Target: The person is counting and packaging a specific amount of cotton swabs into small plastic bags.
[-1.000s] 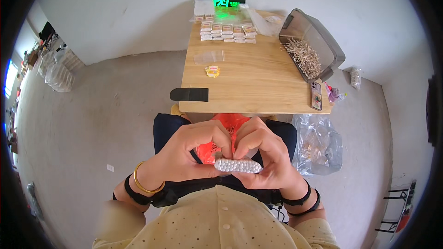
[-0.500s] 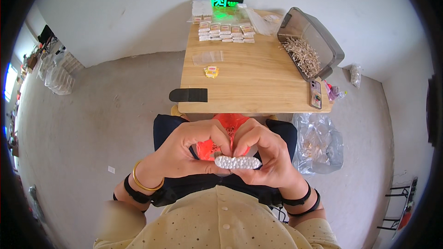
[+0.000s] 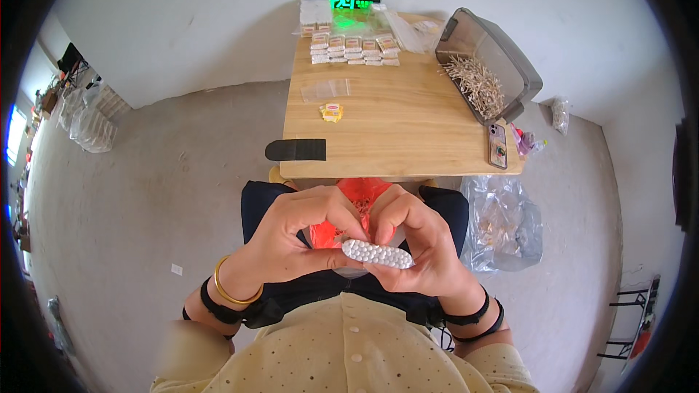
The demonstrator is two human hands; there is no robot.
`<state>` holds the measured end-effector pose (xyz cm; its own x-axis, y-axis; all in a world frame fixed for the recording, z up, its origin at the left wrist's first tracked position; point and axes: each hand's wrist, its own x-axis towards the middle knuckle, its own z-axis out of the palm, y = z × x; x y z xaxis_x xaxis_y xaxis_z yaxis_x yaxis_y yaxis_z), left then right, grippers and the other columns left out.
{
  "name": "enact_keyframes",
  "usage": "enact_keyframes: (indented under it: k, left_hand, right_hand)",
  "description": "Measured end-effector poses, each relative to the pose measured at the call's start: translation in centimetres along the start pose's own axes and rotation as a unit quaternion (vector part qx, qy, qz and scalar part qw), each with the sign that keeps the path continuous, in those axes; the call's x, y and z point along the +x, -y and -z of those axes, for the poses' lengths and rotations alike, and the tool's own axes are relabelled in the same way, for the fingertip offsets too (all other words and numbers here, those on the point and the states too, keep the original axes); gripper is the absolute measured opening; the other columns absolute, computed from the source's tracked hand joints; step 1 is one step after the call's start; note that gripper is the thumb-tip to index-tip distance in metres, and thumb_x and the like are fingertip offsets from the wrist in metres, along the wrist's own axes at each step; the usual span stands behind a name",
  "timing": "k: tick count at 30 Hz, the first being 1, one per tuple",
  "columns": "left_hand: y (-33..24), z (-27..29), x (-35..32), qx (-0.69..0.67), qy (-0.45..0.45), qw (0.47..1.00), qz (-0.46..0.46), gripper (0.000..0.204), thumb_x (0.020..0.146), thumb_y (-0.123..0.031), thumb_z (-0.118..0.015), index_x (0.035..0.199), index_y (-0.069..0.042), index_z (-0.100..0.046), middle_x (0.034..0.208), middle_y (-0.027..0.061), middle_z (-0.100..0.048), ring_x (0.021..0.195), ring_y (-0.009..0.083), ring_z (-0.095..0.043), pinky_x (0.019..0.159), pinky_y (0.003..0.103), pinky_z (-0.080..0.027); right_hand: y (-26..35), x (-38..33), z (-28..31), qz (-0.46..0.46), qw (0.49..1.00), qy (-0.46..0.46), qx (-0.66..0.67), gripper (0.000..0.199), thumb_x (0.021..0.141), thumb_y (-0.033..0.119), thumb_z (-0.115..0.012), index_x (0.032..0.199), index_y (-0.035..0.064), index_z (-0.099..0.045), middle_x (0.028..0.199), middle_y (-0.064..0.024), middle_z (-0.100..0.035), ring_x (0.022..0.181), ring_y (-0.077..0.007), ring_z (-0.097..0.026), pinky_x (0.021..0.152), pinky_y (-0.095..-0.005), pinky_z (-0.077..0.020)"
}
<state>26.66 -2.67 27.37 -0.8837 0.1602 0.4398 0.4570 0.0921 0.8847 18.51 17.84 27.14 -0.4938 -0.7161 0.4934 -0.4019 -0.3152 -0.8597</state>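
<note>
Swab bundle [image 3: 378, 254], nearly level half a second ago, has tipped so that its right end sits lower than its left. Above it, the tips of the left fingers [image 3: 338, 209] and right fingers [image 3: 405, 211] have parted slightly. Both sets stay closed round the bundle, thumbs included, and the ends remain tightly packed, so I judge this a small adjustment of the grip, with the bundle not yet released.

Its visible face is a flattened oval of white, round, matt tips, like cotton beads pressed together.

Just beyond the fingers, over the lap, lies a crinkled, glossy red bag [image 3: 357, 191]. Farther out, on the smooth wood-grain desk [image 3: 408, 127], are a small yellow packet [image 3: 331, 112], a flat clear pouch [image 3: 325, 89] and blocky stacked packs [image 3: 354, 46]. Well out to the fingers' right, a rigid, see-through grey bin [image 3: 526, 73] leans over, holding slender tan sticks [image 3: 475, 86]. Nearer on that side, below the desk, sits a limp clear plastic bag [image 3: 502, 222].
</note>
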Motion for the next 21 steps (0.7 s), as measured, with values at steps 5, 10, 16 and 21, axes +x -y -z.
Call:
enact_keyframes:
  k: [5,10,16,21]
  left_hand:
    - [0.56,0.02,-0.27,0.029,-0.020,0.999,-0.026,0.022,0.076,-0.016,-0.088,0.093,-0.009,-0.076,0.092,0.0027,-0.073,0.083,0.0201,-0.067,0.076,0.031,-0.051]
    - [0.45,0.15,-0.35,0.083,-0.039,0.995,-0.048,0.023,0.075,-0.019,-0.088,0.093,-0.011,-0.076,0.090,0.0014,-0.074,0.083,0.0191,-0.067,0.077,0.031,-0.050]
    - [0.62,0.04,-0.42,0.116,-0.049,0.989,-0.078,0.020,0.078,-0.013,-0.088,0.090,-0.006,-0.073,0.087,0.0063,-0.072,0.083,0.0212,-0.067,0.076,0.034,-0.052]
    - [0.66,-0.18,-0.41,0.139,-0.084,0.984,-0.070,0.023,0.072,-0.017,-0.088,0.090,-0.009,-0.076,0.090,0.0024,-0.074,0.083,0.0201,-0.068,0.077,0.031,-0.050]
  right_hand:
    - [0.19,0.11,-0.03,-0.005,1.000,-0.010,-0.008,0.031,0.073,0.000,-0.083,0.095,0.0061,-0.062,0.094,-0.0058,-0.064,0.087,-0.0222,-0.060,0.079,-0.0323,-0.0475]
    - [0.55,-0.04,-0.02,-0.013,0.999,-0.036,-0.034,0.030,0.072,0.001,-0.083,0.097,0.0053,-0.066,0.095,-0.0066,-0.068,0.088,-0.0240,-0.062,0.083,-0.0350,-0.0477]
    - [0.65,-0.38,0.04,0.005,0.996,-0.050,-0.078,0.031,0.071,0.001,-0.083,0.099,0.0049,-0.070,0.097,-0.0082,-0.069,0.091,-0.0258,-0.064,0.083,-0.0357,-0.0483]
    - [0.59,-0.30,-0.02,0.011,0.995,-0.054,-0.077,0.031,0.074,0.001,-0.081,0.103,0.0041,-0.072,0.100,-0.0090,-0.070,0.094,-0.0265,-0.065,0.085,-0.0362,-0.0493]
